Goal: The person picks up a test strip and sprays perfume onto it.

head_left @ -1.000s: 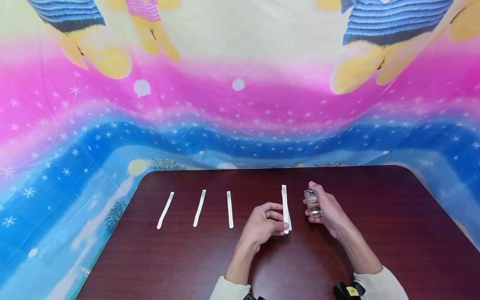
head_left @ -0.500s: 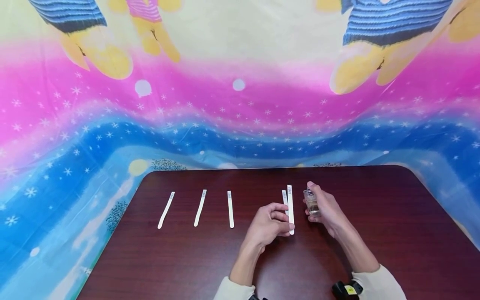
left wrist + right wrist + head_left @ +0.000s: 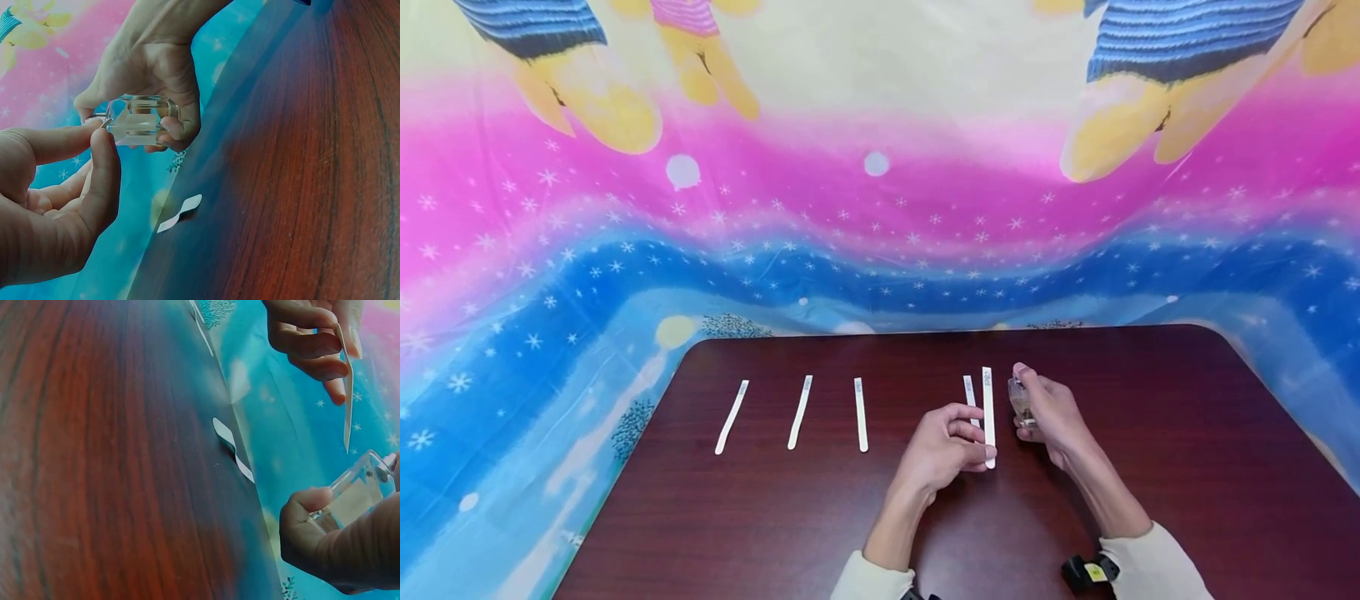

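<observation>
Between thumb and fingertips, my left hand (image 3: 942,450) pinches a white paper scent strip (image 3: 988,408) near its lower end. Its printed end points up and away, toward the far table edge. A clear glass perfume bottle (image 3: 1021,403) with pale liquid inside is gripped by my right hand (image 3: 1054,417), its thumb at the bottle's top. In the right wrist view the strip (image 3: 349,400) hangs just off the bottle (image 3: 356,499). One more strip (image 3: 969,393) lies on the table, partly hidden behind the left hand's fingers.
Three similar strips, a left one (image 3: 732,417), a middle one (image 3: 800,413) and a right one (image 3: 861,415), lie in a row on the dark wood table (image 3: 737,517). A printed cloth (image 3: 820,200) hangs behind the table's far edge.
My left hand has moved right with its strip, closer to the bottle, uncovering part of the strip on the table. My right hand stays nearly in place, the bottle turned slightly.
</observation>
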Available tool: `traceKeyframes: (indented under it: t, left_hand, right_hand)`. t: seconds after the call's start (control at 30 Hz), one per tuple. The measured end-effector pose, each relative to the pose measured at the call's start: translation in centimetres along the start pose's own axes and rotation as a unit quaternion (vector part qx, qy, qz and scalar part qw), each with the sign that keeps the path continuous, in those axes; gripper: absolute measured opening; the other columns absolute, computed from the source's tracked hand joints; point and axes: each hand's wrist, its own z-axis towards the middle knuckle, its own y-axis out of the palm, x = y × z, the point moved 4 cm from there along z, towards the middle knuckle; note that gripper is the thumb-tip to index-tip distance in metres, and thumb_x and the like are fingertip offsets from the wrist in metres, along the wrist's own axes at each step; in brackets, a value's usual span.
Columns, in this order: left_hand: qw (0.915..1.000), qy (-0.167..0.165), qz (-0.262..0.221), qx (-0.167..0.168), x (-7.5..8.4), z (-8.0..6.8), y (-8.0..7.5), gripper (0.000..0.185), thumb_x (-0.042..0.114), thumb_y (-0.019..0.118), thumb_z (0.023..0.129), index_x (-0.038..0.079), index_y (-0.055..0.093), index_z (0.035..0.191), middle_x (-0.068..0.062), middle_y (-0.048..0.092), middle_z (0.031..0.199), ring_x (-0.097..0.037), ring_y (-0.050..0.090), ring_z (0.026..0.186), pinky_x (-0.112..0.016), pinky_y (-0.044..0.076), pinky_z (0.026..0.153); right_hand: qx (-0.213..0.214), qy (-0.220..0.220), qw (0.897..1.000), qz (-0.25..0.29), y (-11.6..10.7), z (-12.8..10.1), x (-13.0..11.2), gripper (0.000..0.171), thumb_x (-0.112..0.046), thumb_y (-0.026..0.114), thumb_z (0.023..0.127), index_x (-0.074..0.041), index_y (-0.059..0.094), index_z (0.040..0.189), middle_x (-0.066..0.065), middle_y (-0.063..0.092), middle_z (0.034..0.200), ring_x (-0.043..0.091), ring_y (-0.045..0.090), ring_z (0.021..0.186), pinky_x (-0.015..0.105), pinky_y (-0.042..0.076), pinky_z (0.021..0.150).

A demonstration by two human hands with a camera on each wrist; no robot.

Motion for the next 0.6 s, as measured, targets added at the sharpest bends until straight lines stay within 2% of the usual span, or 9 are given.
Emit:
traceKeyframes:
  t: [0.23,0.4,0.6]
  left_hand:
    - [1.0000,-0.001,0.008,0.005,0.03,-0.12,-0.12,0.045,-0.015,0.078,0.085,0.001,0.069,0.126,-0.004,0.066,0.086,-0.013,0.068,0.068,-0.032,0.067,0.068]
    - [1.0000,-0.003,0.007,0.006,-0.06,-0.11,-0.32,0.045,-0.015,0.078,0.085,0.000,0.069,0.126,-0.005,0.066,0.088,-0.013,0.069,0.069,-0.032,0.068,0.068]
    - [1.0000,0.002,0.002,0.004,0.03,0.14,-0.70,0.047,-0.016,0.077,0.084,-0.001,0.069,0.128,-0.004,0.065,0.088,-0.013,0.068,0.069,-0.028,0.066,0.066]
  right_hand:
    - [0.004,0.000,0.999,0.036,-0.13,0.15,0.04,0.065,-0.055,0.047,0.110,0.007,0.050,0.129,0.000,0.056,0.088,0.011,0.057,0.067,0.022,0.054,0.052]
    - [0.005,0.001,0.999,0.034,-0.28,0.03,-0.08,0.067,-0.056,0.047,0.109,0.008,0.049,0.131,0.001,0.057,0.088,0.011,0.058,0.067,0.022,0.055,0.052]
    - [-0.017,0.009,1.000,0.016,-0.15,-0.28,-0.41,0.070,-0.059,0.044,0.110,0.004,0.045,0.138,0.005,0.057,0.093,0.014,0.059,0.077,0.023,0.059,0.060]
